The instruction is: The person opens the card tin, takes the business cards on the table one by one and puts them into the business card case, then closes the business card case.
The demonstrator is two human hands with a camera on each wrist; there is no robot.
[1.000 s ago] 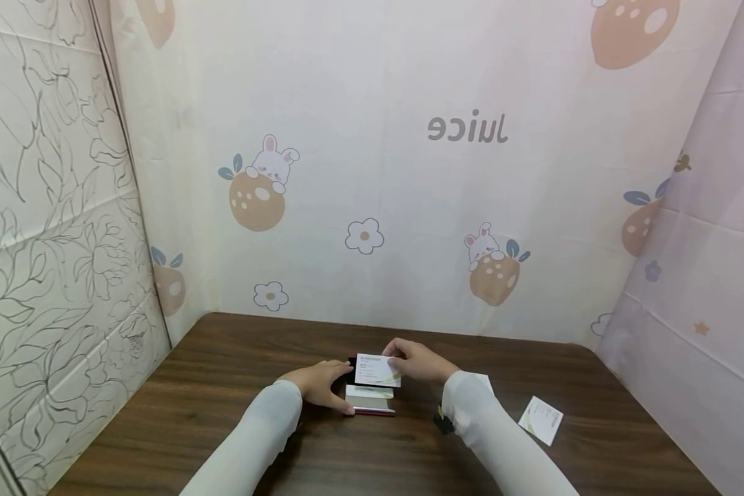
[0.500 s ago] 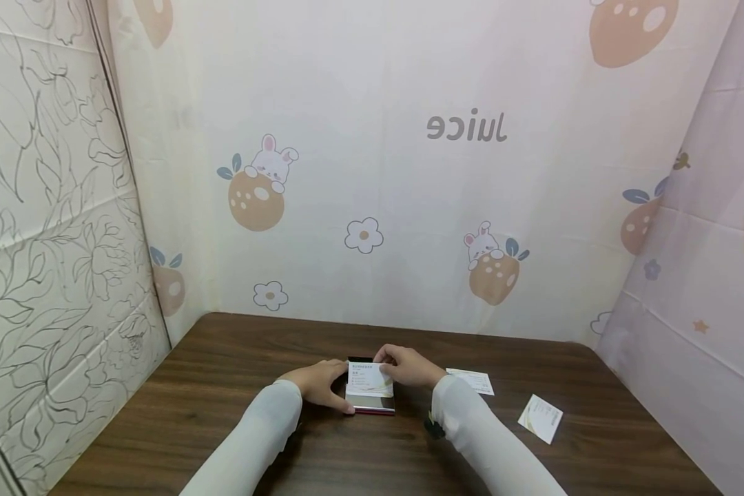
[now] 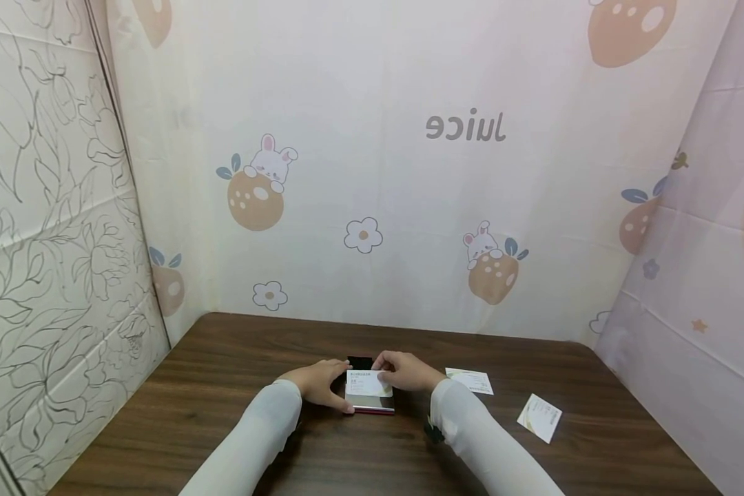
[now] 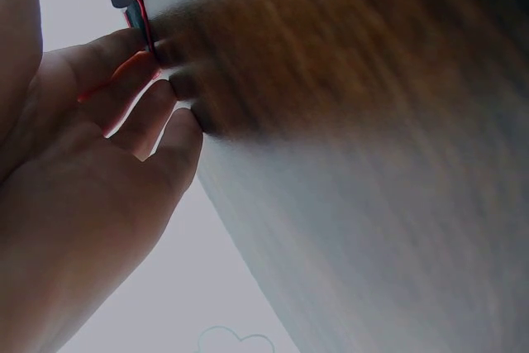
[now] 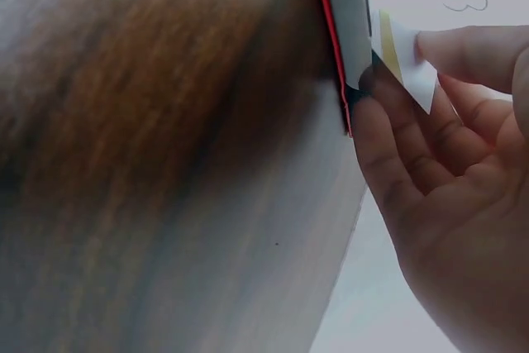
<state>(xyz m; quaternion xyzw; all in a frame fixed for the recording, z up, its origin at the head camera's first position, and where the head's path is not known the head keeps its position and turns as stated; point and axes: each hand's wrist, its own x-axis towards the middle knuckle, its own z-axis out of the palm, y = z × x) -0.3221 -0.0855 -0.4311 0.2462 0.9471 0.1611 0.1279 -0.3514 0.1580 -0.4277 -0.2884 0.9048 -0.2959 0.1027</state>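
A flat card case [image 3: 372,404] with a silvery front, a red near edge and a dark flap [image 3: 360,362] at the far side lies on the table. My left hand [image 3: 316,384] holds its left side, thumb at the near corner and fingers at the far one. My right hand [image 3: 407,372] pinches a white business card [image 3: 364,381] by its right part, thumb on top; the card's near part is tucked behind the silvery front. In the right wrist view the card's corner [image 5: 413,64] sticks out between thumb and fingers, beside the red-edged case [image 5: 343,18].
Two more printed cards lie on the dark wooden table [image 3: 273,344] to the right: one card [image 3: 471,381] just beyond my right forearm, another card [image 3: 540,418] farther right and nearer. Patterned curtains [image 3: 372,172] stand behind the table and at both sides.
My right hand has brought the card left and toward me, down onto the case; its near part has slid behind the silvery front. My left hand has stayed in place.
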